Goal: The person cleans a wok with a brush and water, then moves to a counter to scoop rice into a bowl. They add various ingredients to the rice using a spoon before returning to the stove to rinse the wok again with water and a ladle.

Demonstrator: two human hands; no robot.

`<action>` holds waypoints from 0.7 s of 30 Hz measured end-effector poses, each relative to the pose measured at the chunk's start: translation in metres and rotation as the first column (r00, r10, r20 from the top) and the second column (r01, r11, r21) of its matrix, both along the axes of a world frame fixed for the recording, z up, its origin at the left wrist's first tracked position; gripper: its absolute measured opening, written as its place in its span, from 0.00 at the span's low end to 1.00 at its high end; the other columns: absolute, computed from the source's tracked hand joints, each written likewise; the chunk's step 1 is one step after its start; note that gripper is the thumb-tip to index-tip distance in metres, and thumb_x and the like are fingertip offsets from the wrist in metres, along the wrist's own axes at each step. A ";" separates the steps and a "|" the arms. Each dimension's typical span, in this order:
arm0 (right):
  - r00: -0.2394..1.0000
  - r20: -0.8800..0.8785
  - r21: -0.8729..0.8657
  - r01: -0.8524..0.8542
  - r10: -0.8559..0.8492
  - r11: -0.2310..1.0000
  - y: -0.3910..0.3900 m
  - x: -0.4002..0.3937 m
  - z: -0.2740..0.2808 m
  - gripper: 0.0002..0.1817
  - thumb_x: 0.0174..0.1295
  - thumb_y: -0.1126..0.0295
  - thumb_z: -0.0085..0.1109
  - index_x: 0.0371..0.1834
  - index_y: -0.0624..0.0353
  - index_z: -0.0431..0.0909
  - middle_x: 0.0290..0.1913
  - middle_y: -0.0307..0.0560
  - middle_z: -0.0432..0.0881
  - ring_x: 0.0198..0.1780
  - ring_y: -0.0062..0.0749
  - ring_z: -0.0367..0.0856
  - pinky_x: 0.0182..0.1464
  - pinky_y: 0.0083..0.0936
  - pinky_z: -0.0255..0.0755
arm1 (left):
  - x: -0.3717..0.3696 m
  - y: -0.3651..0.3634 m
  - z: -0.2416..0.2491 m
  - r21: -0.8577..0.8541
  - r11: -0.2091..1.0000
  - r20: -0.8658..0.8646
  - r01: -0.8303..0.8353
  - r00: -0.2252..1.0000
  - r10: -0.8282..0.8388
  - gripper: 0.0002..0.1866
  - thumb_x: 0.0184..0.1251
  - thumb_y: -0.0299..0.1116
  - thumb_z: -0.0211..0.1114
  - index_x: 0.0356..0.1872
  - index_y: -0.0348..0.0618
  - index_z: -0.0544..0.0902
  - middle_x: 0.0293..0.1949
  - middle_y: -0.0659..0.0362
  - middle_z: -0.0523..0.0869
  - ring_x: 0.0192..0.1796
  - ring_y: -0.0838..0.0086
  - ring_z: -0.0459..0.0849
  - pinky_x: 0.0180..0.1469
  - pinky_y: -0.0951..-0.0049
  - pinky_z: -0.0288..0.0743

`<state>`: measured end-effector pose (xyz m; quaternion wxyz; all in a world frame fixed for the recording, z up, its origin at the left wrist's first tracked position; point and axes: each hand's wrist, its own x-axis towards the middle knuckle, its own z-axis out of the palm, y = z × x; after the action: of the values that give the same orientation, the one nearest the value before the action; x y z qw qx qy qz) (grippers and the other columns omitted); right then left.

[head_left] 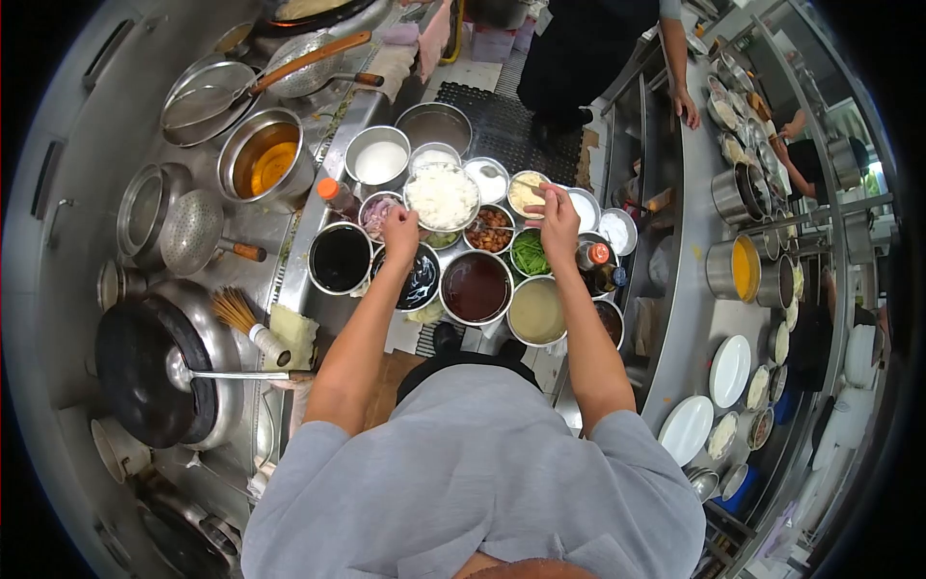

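Fingers of left hand [400,233] curled beside bowl [444,231] of white food [442,196], upper middle of frame; right hand [558,224] bunched; cannot tell whether either grips. Bowl likely weighty, food soft; rim suits hold.

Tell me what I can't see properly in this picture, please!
All in the head view:
- Part of a dark-liquid pot: the left forearm covers it.
- Part of the lower-right pot: behind the right forearm.
- What the right hand might be pinching: too small.
- The top co-worker's head: cut off by the top edge.
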<state>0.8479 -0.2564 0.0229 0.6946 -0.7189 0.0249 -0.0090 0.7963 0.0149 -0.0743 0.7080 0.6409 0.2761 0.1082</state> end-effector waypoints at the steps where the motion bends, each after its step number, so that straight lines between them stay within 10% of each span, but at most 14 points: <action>1: 1.000 0.012 -0.083 0.024 -0.023 0.996 0.002 0.010 -0.006 0.17 0.78 0.64 0.45 0.55 0.65 0.77 0.49 0.52 0.85 0.37 0.29 0.88 0.29 0.23 0.83 | 0.002 -0.005 0.006 -0.041 0.999 -0.003 0.005 1.000 -0.005 0.11 0.67 0.27 0.61 0.27 0.41 0.68 0.26 0.62 0.70 0.27 0.79 0.73 0.31 0.69 0.86; 7: 0.999 0.015 -0.221 -0.037 0.041 0.975 0.009 0.045 -0.038 0.14 0.76 0.66 0.49 0.52 0.61 0.81 0.44 0.48 0.87 0.31 0.27 0.88 0.25 0.22 0.80 | -0.006 0.006 -0.005 -0.088 0.996 0.055 -0.002 0.998 0.007 0.10 0.67 0.29 0.61 0.28 0.42 0.70 0.26 0.61 0.73 0.29 0.78 0.75 0.30 0.71 0.84; 11: 0.991 0.033 -0.293 -0.114 0.129 0.949 0.003 0.037 -0.039 0.15 0.76 0.65 0.47 0.53 0.63 0.79 0.47 0.50 0.86 0.31 0.29 0.88 0.26 0.23 0.81 | -0.015 0.031 0.001 0.277 0.960 -0.027 -0.047 0.998 0.056 0.11 0.65 0.32 0.64 0.29 0.38 0.73 0.25 0.53 0.81 0.28 0.72 0.80 0.31 0.66 0.79; 15: 0.966 -0.253 0.186 0.095 -0.046 0.978 0.000 0.036 -0.054 0.19 0.79 0.62 0.41 0.60 0.68 0.69 0.53 0.61 0.82 0.36 0.40 0.88 0.29 0.27 0.85 | -0.011 0.041 0.012 0.482 0.876 -0.031 -0.028 0.998 0.049 0.12 0.64 0.34 0.63 0.28 0.36 0.73 0.25 0.47 0.81 0.28 0.58 0.81 0.36 0.59 0.75; 21: 0.941 -0.328 0.343 0.204 -0.086 0.917 -0.014 0.019 -0.030 0.19 0.79 0.62 0.40 0.60 0.67 0.67 0.56 0.64 0.80 0.41 0.44 0.88 0.33 0.31 0.87 | 0.011 0.023 0.024 0.641 0.766 0.032 -0.043 0.999 0.029 0.10 0.61 0.31 0.63 0.26 0.36 0.74 0.23 0.49 0.78 0.29 0.55 0.78 0.36 0.57 0.71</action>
<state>0.8668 -0.2703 -0.0070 0.8032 -0.5628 0.1874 0.0552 0.8070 0.0383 -0.0506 0.4473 0.8375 0.2277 0.2161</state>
